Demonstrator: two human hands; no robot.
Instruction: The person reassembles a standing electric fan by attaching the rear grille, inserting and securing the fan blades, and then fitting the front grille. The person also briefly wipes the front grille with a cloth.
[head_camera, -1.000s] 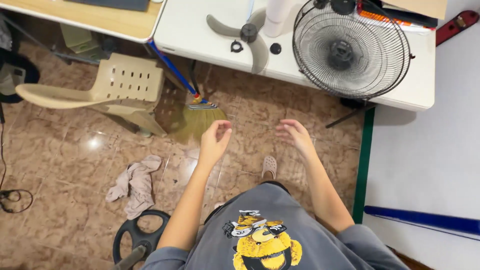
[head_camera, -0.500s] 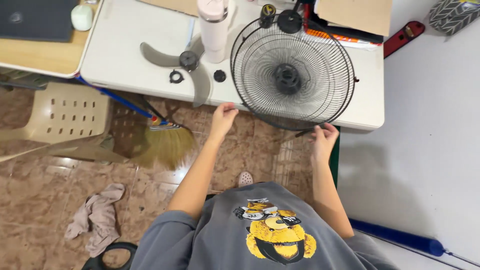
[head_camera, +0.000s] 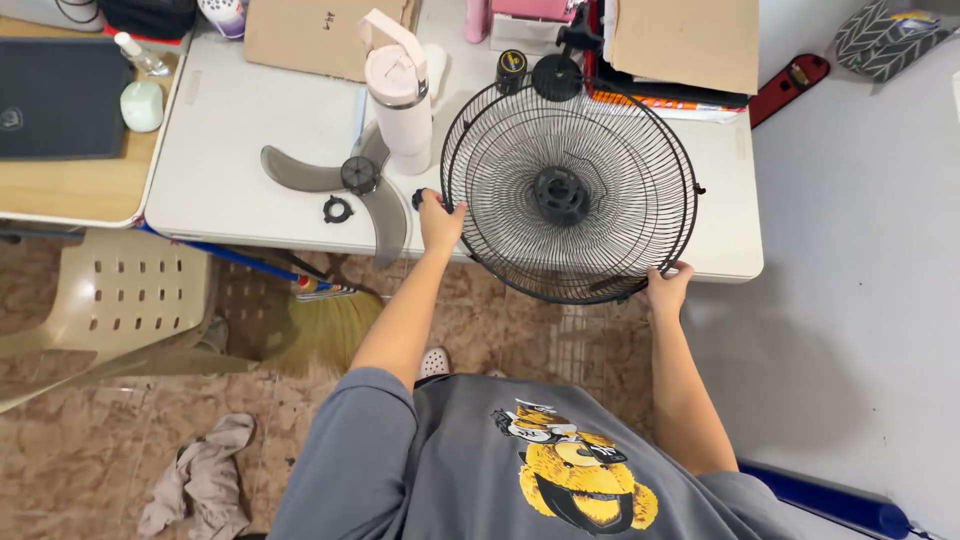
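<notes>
Both hands now closed on black wire fan guard (head_camera: 568, 195), up from reaching: right hand (head_camera: 668, 290) at near-right rim, left hand (head_camera: 440, 220) at left rim, steadying it. Guard overhangs white worktop (head_camera: 240, 140). Left: grey fan blade (head_camera: 345, 180); beyond, pink tumbler (head_camera: 400, 95).

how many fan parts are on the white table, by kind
Wire fan guard, held at its rim by the left hand and right hand: 1
Grey fan blade: 1
Small black ring nut: 1
Total: 3
</notes>
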